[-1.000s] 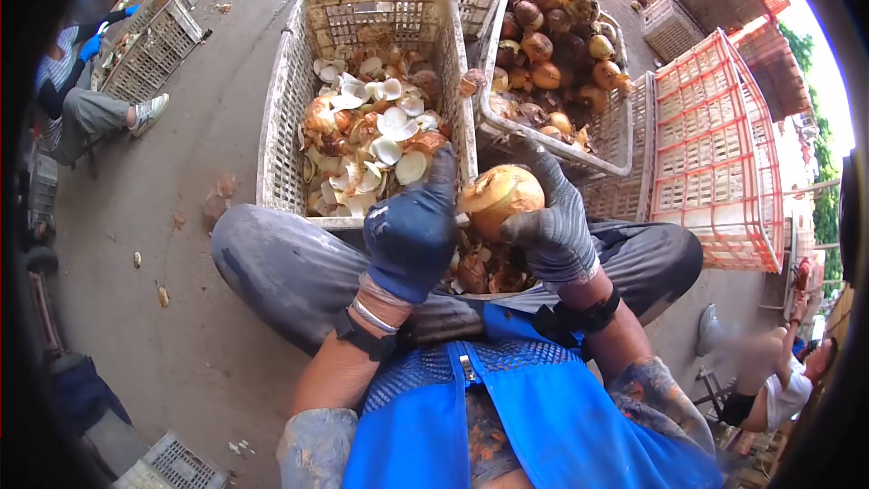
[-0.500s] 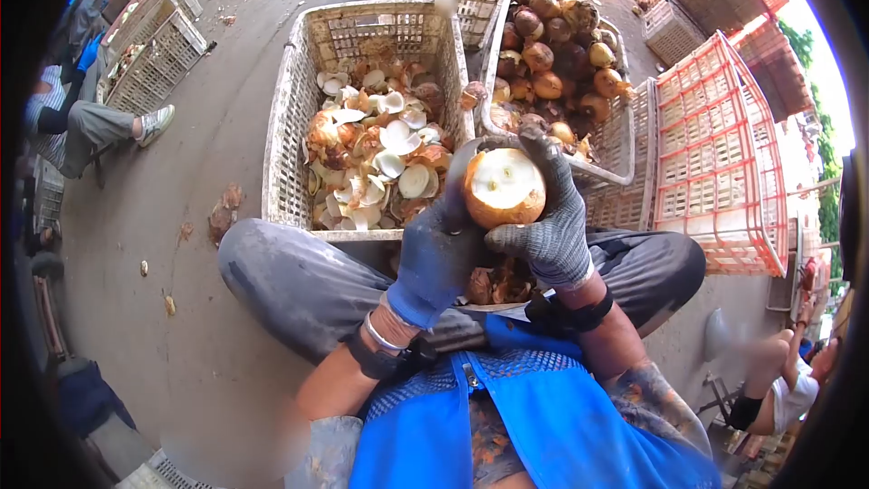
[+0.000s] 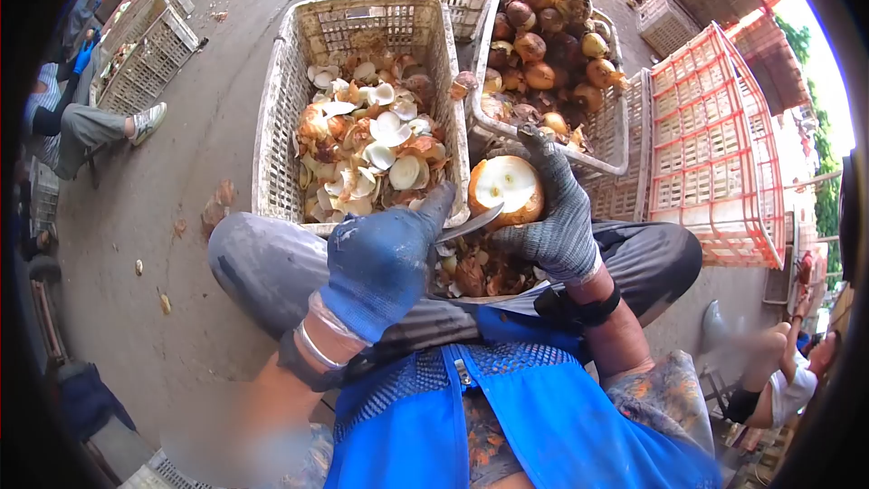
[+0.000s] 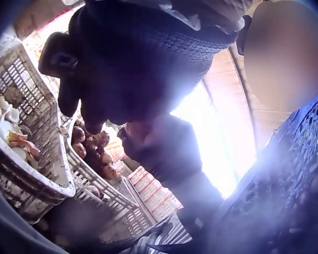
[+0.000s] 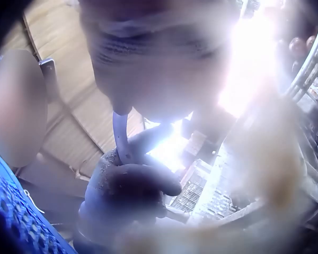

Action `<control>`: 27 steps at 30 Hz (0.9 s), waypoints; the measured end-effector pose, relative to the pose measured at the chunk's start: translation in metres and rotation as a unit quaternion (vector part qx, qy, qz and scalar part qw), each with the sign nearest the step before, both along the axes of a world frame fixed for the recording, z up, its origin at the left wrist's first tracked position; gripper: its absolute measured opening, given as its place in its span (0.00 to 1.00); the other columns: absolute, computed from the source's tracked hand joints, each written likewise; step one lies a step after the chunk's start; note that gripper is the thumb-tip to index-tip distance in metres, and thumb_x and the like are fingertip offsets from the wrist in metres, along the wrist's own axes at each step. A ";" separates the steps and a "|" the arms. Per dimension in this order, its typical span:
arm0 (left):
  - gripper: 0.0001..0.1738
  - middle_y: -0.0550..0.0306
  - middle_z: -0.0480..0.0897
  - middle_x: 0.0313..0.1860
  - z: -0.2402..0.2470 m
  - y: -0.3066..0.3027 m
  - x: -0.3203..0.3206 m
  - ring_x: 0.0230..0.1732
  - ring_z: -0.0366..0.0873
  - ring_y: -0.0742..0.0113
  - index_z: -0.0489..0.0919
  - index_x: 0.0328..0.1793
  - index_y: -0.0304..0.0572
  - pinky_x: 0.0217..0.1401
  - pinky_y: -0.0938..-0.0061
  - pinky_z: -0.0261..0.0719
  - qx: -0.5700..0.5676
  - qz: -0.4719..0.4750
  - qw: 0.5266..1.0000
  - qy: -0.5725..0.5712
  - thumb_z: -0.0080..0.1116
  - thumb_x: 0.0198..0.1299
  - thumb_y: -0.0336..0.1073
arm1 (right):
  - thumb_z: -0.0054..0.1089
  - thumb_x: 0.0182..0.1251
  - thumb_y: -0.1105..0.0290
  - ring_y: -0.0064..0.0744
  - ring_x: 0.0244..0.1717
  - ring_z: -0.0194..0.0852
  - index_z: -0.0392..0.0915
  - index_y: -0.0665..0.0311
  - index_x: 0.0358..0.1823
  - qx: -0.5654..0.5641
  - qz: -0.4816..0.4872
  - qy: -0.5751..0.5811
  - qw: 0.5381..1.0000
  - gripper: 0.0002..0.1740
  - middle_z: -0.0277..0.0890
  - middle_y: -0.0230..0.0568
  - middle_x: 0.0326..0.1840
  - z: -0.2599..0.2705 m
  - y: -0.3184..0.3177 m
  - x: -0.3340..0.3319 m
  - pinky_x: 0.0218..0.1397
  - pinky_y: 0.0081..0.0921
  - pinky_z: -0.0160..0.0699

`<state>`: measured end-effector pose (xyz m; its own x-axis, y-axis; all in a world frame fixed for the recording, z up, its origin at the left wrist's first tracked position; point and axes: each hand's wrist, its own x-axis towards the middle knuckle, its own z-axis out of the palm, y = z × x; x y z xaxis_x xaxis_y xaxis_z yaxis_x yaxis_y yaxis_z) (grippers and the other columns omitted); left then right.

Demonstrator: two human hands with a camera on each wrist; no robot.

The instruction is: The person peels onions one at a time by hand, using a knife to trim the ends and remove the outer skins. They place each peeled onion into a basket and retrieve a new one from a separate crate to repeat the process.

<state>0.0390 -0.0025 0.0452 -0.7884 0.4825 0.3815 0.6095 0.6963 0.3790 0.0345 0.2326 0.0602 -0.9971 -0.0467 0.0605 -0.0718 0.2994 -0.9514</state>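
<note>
In the head view, my left hand [image 3: 376, 263], in a blue glove, grips a knife [image 3: 471, 223] with a curved blade. The blade tip overlaps the lower left edge of an onion [image 3: 505, 186]. My right hand [image 3: 563, 217], in a grey glove, holds this onion from its right side, thumb below and fingers behind. A flat white cut face shows on the onion, with brown skin around it. From the right wrist, the blade appears between the left hand [image 5: 130, 185] and the blurred right hand [image 5: 159, 69]. The left wrist view shows both gloves dark against glare.
A crate of onion peels and cut ends [image 3: 264, 145] stands ahead on the left. Beside it, a tilted crate [image 3: 625, 140] holds whole onions. Loose brown skins [image 3: 471, 276] lie below the hands. Red-netted crates [image 3: 715, 154] stand at right; people sit at both sides.
The onion has turned so its white cut face shows. My left hand has drawn back to the left and down, bringing the blade into sight. The right hand keeps holding the onion.
</note>
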 end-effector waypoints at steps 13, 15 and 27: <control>0.26 0.43 0.88 0.35 -0.089 0.027 -0.040 0.32 0.86 0.47 0.83 0.66 0.37 0.37 0.58 0.85 0.276 0.113 0.955 0.000 0.63 0.62 0.38 | 0.94 0.34 0.63 0.34 0.69 0.73 0.57 0.65 0.83 -0.207 0.107 -0.040 0.972 0.71 0.75 0.42 0.67 -0.019 -0.038 0.024 0.76 0.33 0.69; 0.26 0.44 0.87 0.33 -0.086 0.020 -0.025 0.31 0.87 0.48 0.83 0.66 0.36 0.36 0.59 0.84 0.244 0.166 0.954 -0.048 0.64 0.62 0.37 | 0.96 0.29 0.56 0.40 0.68 0.76 0.53 0.54 0.86 -0.220 0.102 -0.056 0.968 0.79 0.76 0.48 0.68 -0.032 -0.027 0.022 0.73 0.38 0.74; 0.29 0.53 0.81 0.24 -0.004 -0.014 0.000 0.25 0.82 0.54 0.85 0.64 0.43 0.28 0.60 0.79 0.059 -0.028 0.998 0.009 0.65 0.51 0.28 | 0.93 0.30 0.65 0.34 0.67 0.77 0.58 0.68 0.82 -0.119 0.109 -0.056 0.985 0.72 0.79 0.43 0.66 -0.017 0.004 0.006 0.74 0.35 0.74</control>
<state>0.0386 -0.0169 0.0410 -0.7545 0.4760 0.4517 0.6531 0.6123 0.4456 0.0403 0.2369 0.0432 -0.9662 -0.2574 -0.0136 -0.0006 0.0550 -0.9985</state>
